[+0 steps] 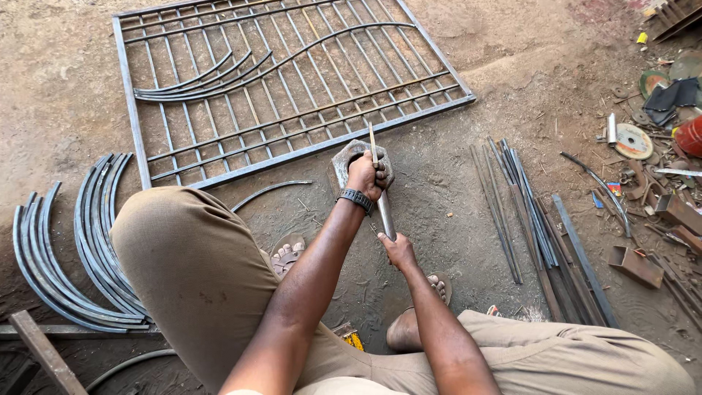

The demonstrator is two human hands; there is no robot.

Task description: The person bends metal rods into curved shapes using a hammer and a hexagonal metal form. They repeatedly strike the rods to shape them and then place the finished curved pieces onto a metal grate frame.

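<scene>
I squat on a dirt floor, knees wide. My left hand (365, 174), with a black wristwatch, grips the upper part of a flat metal strip (385, 212) that rests over a thick, worn metal block (344, 162) on the ground. My right hand (398, 251) holds the near end of the same strip. The strip's thin far end (371, 143) sticks up past my left fist. Both hands lie close together between my knees.
A steel window grille (285, 80) with wavy bars lies flat ahead. Curved strips (88, 241) are stacked at left, one loose curved strip (267, 190) near the grille. Straight bars (534, 219) lie right, with grinding discs (632, 140) and scrap beyond.
</scene>
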